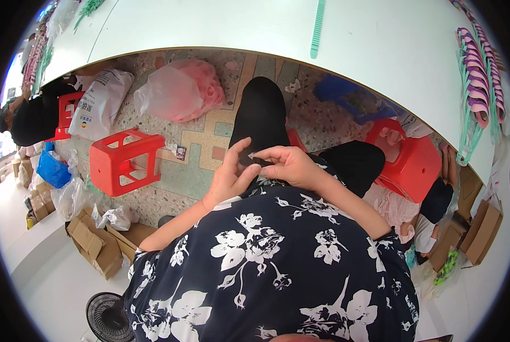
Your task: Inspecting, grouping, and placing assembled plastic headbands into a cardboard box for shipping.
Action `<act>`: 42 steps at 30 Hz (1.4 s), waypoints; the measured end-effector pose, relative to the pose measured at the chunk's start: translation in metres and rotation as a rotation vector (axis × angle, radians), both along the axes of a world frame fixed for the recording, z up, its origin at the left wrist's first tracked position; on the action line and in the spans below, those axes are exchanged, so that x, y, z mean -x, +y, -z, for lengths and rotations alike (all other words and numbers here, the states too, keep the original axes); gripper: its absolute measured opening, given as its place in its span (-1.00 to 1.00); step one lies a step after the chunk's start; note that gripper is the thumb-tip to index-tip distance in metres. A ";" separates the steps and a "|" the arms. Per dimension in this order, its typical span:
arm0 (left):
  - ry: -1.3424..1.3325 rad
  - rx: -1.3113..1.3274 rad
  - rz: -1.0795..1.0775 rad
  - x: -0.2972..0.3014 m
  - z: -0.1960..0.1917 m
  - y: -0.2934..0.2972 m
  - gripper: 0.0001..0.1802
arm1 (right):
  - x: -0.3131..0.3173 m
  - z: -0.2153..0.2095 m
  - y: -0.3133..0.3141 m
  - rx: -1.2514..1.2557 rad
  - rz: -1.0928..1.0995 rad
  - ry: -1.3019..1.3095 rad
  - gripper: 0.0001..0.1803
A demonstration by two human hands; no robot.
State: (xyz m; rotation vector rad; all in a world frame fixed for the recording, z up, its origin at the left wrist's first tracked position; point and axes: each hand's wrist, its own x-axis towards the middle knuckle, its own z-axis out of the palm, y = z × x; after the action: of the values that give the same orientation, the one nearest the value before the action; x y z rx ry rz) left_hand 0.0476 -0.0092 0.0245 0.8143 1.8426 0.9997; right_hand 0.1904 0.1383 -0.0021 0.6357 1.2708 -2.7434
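Both hands are held together over my lap, in front of my dark floral shirt [255, 245]. My left hand [227, 178] has its index finger raised and its thumb stretched toward the right hand, with a gap between them. Curled inward beside it, my right hand [296, 166] brings its index finger and thumb close to the left thumb. A tiny pale thing [251, 155] shows at the right index fingertip, too small to name. Black trousers [260, 111] cover my legs beneath the hands.
A white table [221, 25] spans the far side, bearing a green strip [317, 28] and pink-purple bundles [474, 80] at right. Red stools [127, 162], a pink-filled plastic bag [181, 91], a blue crate [352, 97] and cardboard boxes [95, 242] surround me. Other people sit at both sides.
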 end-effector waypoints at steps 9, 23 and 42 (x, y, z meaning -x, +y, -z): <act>-0.030 -0.066 0.047 -0.007 0.007 -0.001 -0.18 | 0.006 -0.022 0.015 0.202 -0.149 -0.187 -0.71; -0.067 -0.042 -0.017 -0.011 0.009 -0.005 -0.54 | -0.007 -0.007 0.004 0.385 0.138 -0.171 -0.82; -0.247 0.088 0.044 -0.001 -0.003 -0.017 -0.67 | -0.018 -0.003 0.010 0.318 0.247 -0.080 -0.81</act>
State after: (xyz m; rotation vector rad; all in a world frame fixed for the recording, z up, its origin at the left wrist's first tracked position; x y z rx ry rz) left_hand 0.0490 -0.0262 0.0279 0.6450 1.6386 0.9402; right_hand 0.2083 0.1480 0.0010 0.9093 0.7592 -2.9837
